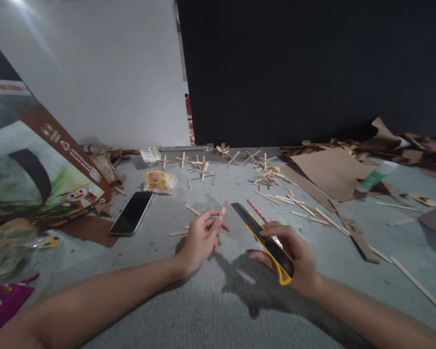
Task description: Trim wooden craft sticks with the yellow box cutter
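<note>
My left hand (202, 238) pinches a short piece of wooden craft stick (222, 212) between thumb and fingertips, above the table. In my right hand (294, 254) is a yellow and black utility knife (263, 237), its dark blade end pointing up and left toward the stick piece without touching it. A red patterned pencil-like rod (257, 211) shows just beyond the right fingers; whether it is held or lies on the table I cannot tell. Beside my left hand, craft sticks (179, 233) lie on the grey table (189, 310), partly hidden by the hand.
Several crossed-stick shapes (233, 158) stand or lie along the back. Loose sticks (305, 216) and brown cardboard (334, 174) spread over the right. On the left are a phone (131, 214), a wrapped snack (160, 182), a large printed bag (69, 160) and a purple object (7, 303).
</note>
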Demonstrator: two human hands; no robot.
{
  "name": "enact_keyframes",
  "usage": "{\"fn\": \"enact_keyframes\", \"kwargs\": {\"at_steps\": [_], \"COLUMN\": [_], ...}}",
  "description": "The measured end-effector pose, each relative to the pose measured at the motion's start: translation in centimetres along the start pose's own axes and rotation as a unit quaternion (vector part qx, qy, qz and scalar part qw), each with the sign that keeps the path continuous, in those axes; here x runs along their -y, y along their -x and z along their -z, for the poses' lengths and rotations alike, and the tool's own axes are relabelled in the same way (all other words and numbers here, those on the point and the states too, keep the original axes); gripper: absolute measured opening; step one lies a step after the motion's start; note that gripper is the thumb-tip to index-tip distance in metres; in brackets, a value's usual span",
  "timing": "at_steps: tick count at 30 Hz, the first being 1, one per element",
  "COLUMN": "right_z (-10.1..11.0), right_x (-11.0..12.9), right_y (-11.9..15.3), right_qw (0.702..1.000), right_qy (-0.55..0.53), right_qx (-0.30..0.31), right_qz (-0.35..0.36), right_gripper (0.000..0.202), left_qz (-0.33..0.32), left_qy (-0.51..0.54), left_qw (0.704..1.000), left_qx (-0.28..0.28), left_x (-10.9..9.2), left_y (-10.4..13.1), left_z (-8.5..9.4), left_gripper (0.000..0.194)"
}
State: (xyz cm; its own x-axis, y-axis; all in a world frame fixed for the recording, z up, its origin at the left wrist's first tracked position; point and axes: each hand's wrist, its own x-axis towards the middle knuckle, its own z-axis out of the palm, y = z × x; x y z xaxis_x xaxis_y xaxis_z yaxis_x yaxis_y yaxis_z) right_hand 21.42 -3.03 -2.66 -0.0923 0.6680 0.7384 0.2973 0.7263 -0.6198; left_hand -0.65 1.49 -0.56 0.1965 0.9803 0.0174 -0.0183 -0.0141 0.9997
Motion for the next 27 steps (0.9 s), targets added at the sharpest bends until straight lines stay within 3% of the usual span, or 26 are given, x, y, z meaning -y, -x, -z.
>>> {"fn": "enact_keyframes", "kwargs": {"at_steps": [3,7,9,17,23,27], "right_z": [-0.2,0.0,0.1,0.0,0.1,0.1], "right_x": [0.4,1.2,1.5,2.5,2.2,1.9], "right_y": [-0.2,-0.6,-0.8,-1.5,-1.4,-1.2], "right_qw": [0.999,0.997,0.996,0.995,0.990,0.991], "right_qy": [0.011,0.057,0.069,0.090,0.119,0.103], "right_qx": [-0.031,0.022,0.048,0.045,0.062,0.074], "right_qz": [-0.005,-0.043,-0.037,0.011,-0.032,-0.039], "right_gripper": [0.021,0.027,0.030,0.013,0.029,0.025], "left_qz": [0.008,0.013,0.014,0.015,0.027,0.029], "left_qy": [-0.005,-0.015,-0.017,-0.033,-0.058,-0.084], "left_qw": [1.000,1.000,1.000,0.999,0.997,0.994], "left_qx": [0.003,0.012,0.012,0.017,0.042,0.064], "left_x": [0.0,-0.1,-0.2,-0.6,-0.8,-0.8], "left_y": [0.1,0.1,0.1,0.4,0.3,0.5], "left_z": [0.0,0.0,0.0,-0.1,0.1,0.1], "left_gripper": [0.054,0.051,0.052,0.054,0.056,0.052]}}
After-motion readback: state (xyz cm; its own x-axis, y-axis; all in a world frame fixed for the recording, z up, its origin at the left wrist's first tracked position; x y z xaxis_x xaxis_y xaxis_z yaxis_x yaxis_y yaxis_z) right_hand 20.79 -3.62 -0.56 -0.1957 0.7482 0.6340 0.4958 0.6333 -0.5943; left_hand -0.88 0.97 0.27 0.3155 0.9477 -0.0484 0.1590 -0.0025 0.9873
